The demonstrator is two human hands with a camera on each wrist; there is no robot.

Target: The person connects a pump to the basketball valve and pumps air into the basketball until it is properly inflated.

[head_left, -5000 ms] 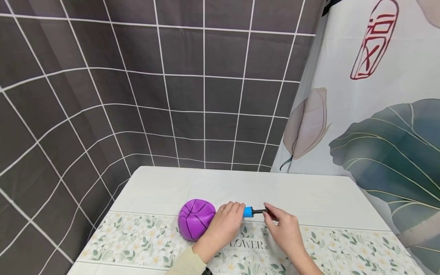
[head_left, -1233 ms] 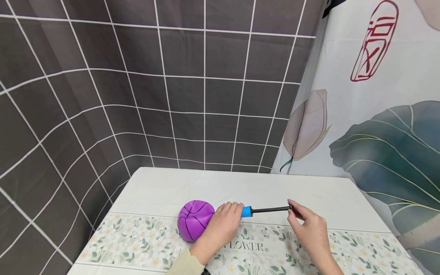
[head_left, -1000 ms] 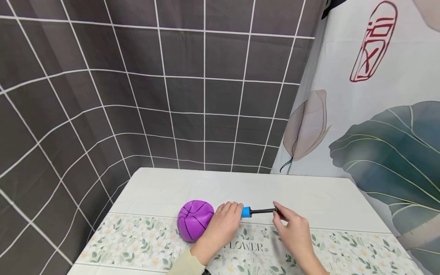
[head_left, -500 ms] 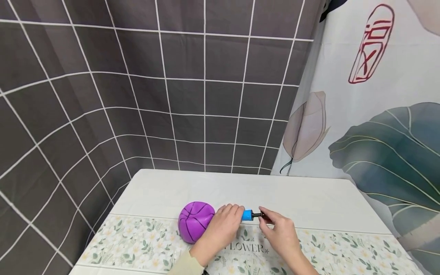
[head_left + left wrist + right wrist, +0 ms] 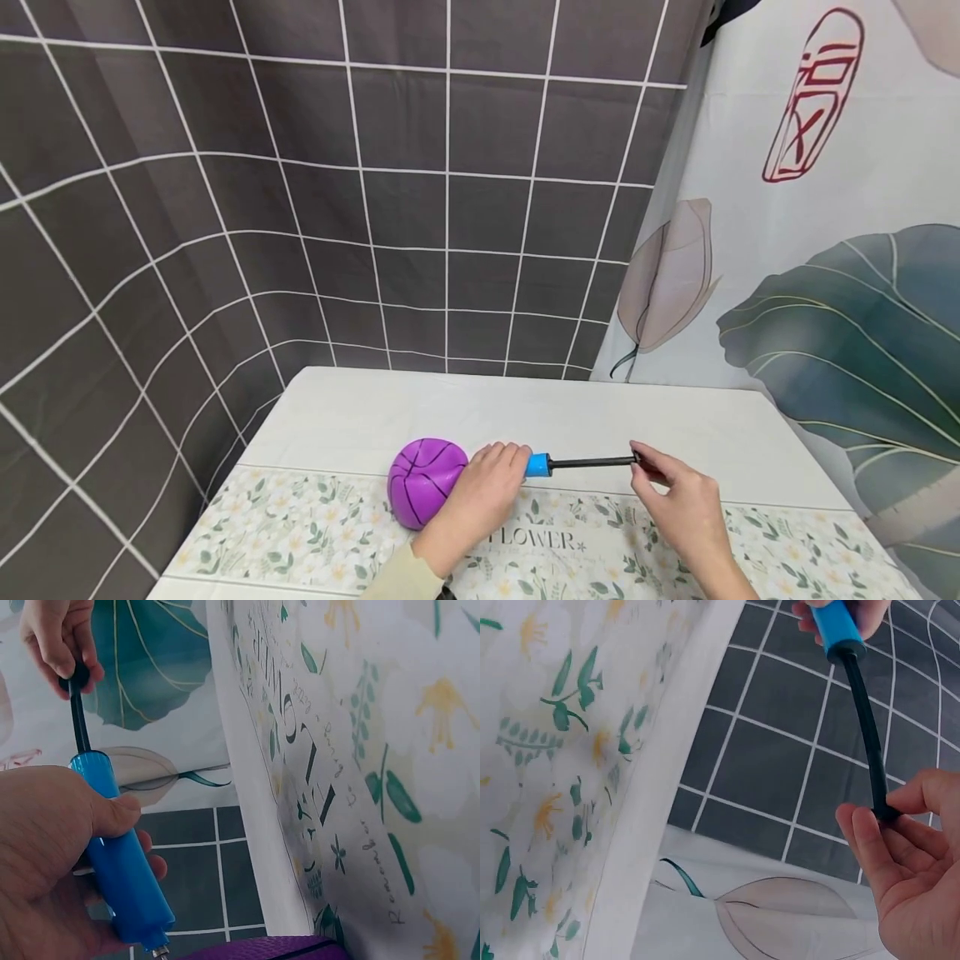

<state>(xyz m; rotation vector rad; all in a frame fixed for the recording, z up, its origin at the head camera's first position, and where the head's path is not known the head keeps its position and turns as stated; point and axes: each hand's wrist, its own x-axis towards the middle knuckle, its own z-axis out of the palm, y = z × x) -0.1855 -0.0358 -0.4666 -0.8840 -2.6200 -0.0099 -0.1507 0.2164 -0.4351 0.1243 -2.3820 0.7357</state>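
Left fingers [image 5: 507, 455] grip a glossy blue cylinder [image 5: 129, 881]; right fingers [image 5: 868, 838] pinch its slim rod [image 5: 865, 712].

Head view high, wrist views nearer pump [image 5: 132, 882]

Purple black-lined ball [image 5: 426, 483], blue pump [image 5: 129, 881]

- A curtained-off corner; whether in a home or a studio is unclear
- Dark gridded cloth [image 5: 390, 208] hangs like walls
- Pale leaf-printed cloth [image 5: 750, 208] drapes the right side
- Floral tablecloth [image 5: 525, 408] covers a table
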